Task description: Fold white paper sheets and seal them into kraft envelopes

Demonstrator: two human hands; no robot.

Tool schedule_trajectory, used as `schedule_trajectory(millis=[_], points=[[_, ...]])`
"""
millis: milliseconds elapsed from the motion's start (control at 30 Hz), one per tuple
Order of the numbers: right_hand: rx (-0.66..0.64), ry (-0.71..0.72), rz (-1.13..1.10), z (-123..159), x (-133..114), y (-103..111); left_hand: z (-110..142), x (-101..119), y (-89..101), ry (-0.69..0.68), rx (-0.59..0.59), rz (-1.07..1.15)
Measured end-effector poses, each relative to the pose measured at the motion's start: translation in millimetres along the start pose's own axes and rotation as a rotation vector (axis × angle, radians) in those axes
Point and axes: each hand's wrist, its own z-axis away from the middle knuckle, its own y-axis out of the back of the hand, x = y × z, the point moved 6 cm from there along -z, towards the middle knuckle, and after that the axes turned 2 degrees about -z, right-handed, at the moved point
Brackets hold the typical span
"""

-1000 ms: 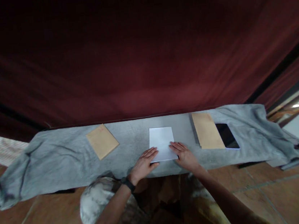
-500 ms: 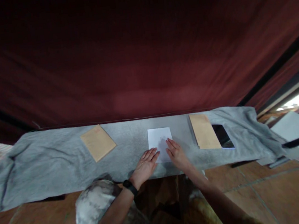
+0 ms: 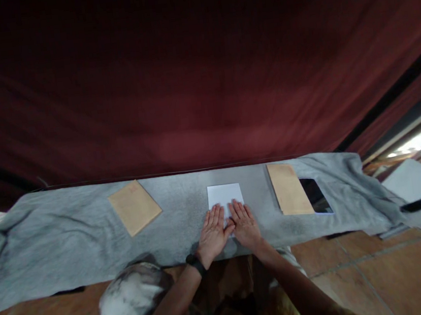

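A tan envelope (image 3: 135, 207) lies askew on a grey cloth (image 3: 184, 196), well to the left of a sheet of white paper (image 3: 224, 192), which serves as the centerpiece of the scene. Nearer the person than the paper, and to its left, a patch of white-and-grey patterned fabric (image 3: 130, 300) shows below the cloth's edge, and a black band (image 3: 196, 264) circles the left wrist. The left hand (image 3: 213, 234) rests palm down over the paper's near left part, fingers stretched out and gripping nothing. The paper itself lies flat on the cloth, its far edge in plain sight, its near part mostly covered. The right hand (image 3: 244, 225) lies just as flat over the paper's near right part, fingers extended, the two thumbs meeting above the sheet. To the right of the paper, well apart from it, lie more tan envelopes (image 3: 290, 189), seemingly stacked, and just beyond them, farther from the paper, a dark-screened phone (image 3: 316, 195). Behind the paper hangs a deep red curtain (image 3: 203, 102).
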Motion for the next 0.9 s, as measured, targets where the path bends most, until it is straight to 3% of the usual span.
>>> schedule_trajectory(millis=[233,600,733,900], points=[[0.083,-0.097,0.031,7,13,7,10,-26,5.7,0.078,0.009,-0.061],[0.128,-0.128,0.050,16,18,15,13,-26,4.3,0.113,0.040,-0.085],[0.133,-0.147,0.045,16,17,16,-5,-5,7.6,0.013,0.064,-0.016],[0.129,-0.136,0.046,14,16,15,-59,36,-8.9,-0.176,-0.058,0.066]])
